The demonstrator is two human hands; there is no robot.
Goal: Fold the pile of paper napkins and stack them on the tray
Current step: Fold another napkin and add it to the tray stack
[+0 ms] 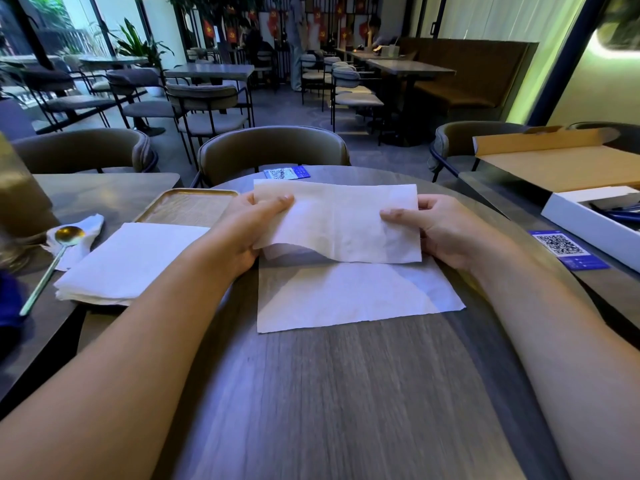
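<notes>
A white paper napkin [337,223] is held above the round wooden table, folded over with its lower edge curling up. My left hand [242,233] pinches its left edge and my right hand [440,230] pinches its right edge. Beneath it a second napkin [346,296] lies flat on the table. A pile of unfolded napkins [128,261] rests to the left, partly on the neighbouring table. The wooden tray [187,206] with a gold rim sits behind that pile, with nothing visible on it.
A gold spoon [52,261] lies on a crumpled napkin at far left. Blue QR cards [568,249] sit on the table at right and at the back. A white box [595,216] and a cardboard box [561,161] stand at right. Chairs ring the table.
</notes>
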